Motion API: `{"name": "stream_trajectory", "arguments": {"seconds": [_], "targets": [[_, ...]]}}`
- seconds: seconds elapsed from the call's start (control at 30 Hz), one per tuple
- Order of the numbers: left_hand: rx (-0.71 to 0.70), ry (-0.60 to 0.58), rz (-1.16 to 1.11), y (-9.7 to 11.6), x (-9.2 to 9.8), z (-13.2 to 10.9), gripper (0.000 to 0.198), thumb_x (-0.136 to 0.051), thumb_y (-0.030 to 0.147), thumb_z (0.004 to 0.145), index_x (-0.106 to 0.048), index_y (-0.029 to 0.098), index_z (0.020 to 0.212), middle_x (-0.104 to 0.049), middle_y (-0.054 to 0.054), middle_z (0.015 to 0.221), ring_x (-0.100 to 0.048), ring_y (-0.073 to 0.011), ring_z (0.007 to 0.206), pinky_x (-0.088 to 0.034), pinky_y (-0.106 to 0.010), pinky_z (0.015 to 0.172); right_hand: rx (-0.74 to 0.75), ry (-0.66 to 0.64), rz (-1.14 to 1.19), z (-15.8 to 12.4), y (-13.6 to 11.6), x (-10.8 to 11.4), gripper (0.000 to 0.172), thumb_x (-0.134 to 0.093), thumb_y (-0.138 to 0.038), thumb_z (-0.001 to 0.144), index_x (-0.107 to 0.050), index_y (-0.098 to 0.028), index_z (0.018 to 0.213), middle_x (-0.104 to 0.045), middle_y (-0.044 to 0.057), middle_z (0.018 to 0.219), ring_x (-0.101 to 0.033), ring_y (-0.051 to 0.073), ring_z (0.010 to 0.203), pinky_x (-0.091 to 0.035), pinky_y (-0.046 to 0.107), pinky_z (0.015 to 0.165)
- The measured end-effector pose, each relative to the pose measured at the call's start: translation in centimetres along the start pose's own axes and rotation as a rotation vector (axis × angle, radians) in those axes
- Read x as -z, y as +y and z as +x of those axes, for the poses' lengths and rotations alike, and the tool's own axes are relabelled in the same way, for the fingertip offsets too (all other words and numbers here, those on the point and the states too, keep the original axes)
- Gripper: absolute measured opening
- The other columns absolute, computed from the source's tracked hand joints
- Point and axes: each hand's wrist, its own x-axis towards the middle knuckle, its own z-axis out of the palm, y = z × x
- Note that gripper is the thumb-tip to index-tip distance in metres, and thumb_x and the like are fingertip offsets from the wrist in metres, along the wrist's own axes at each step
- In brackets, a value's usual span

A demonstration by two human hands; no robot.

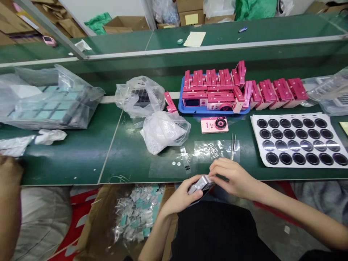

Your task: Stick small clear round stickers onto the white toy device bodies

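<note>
My left hand (183, 197) is wrapped around a small silver-grey camera (200, 184), tilted just in front of the table edge. The fingertips of my right hand (227, 175) are pinched together at the camera's right end; whatever is between them is too small to make out. Thin metal tweezers (233, 145) point upward beyond my right knuckles, and I cannot tell if that hand holds them. On the table ahead are a clear plastic sheet (163, 169), small white round stickers (176, 163) and a small black part (187, 168). Behind them lies a pink camera (214, 125).
A blue tray (187, 109) holds many pink cameras, with more lined up beside it (281, 94). A sheet of black round stickers (299, 139) lies right. Plastic bags (165, 130) stand left. Below is a box of scraps (138, 214). Another person's hand (9, 174) is far left.
</note>
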Motion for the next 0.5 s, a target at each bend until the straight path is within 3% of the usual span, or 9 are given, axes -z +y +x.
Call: {"name": "stream_trajectory", "arguments": {"seconds": [0.13, 0.27, 0.33, 0.4, 0.5], "targets": [[0.031, -0.104, 0.034, -0.1, -0.2, -0.1, 0.068, -0.060, 0.066, 0.082, -0.063, 0.016, 0.128, -0.069, -0.009, 0.113, -0.060, -0.0292, 0.102, -0.046, -0.036, 0.092, 0.019, -0.029, -0.043, -1.3, -0.2, -0.4, 0.025, -0.044, -0.021, 0.101, -0.066, -0.017, 0.090, -0.065, 0.007, 0.084, -0.054, 0.016, 0.072, -0.041, 0.032, 0.067], [-0.006, -0.161, -0.045, -1.0, -0.7, 0.0, 0.078, -0.060, 0.073, 0.079, -0.062, 0.014, 0.131, -0.068, -0.012, 0.120, -0.059, -0.0295, 0.104, -0.045, -0.035, 0.092, -0.198, -0.025, 0.364, -1.9, -0.5, -0.5, 0.018, -0.055, -0.028, 0.097, -0.064, -0.020, 0.083, -0.063, 0.003, 0.081, -0.056, 0.016, 0.077, -0.045, 0.031, 0.073], [-0.010, -0.174, -0.080, -1.6, -0.9, 0.2, 0.082, -0.058, 0.078, 0.076, -0.064, 0.013, 0.127, -0.069, -0.011, 0.113, -0.060, -0.0272, 0.096, -0.045, -0.033, 0.088, -0.343, -0.077, 0.574, -1.6, -0.3, -0.1, 0.019, -0.062, -0.032, 0.093, -0.062, -0.019, 0.079, -0.061, 0.002, 0.083, -0.056, 0.015, 0.079, -0.046, 0.030, 0.075], [0.003, -0.166, -0.151, -2.4, -1.2, 0.4, 0.085, -0.061, 0.082, 0.070, -0.069, 0.012, 0.118, -0.070, -0.010, 0.103, -0.060, -0.0253, 0.089, -0.046, -0.033, 0.084, -0.428, -0.160, 0.746, -1.2, 0.2, 0.2, 0.020, -0.068, -0.037, 0.088, -0.064, -0.018, 0.086, -0.061, 0.002, 0.088, -0.056, 0.014, 0.079, -0.046, 0.029, 0.075], [0.054, -0.069, -0.335, -4.0, -2.5, 0.0, 0.086, -0.068, 0.083, 0.060, -0.072, 0.012, 0.107, -0.071, -0.010, 0.100, -0.061, -0.0285, 0.094, -0.045, -0.036, 0.089, -0.434, -0.188, 0.906, -1.7, 0.8, -0.5, 0.036, -0.068, -0.050, 0.085, -0.067, -0.018, 0.101, -0.063, 0.004, 0.097, -0.058, 0.015, 0.085, -0.047, 0.030, 0.078]]}}
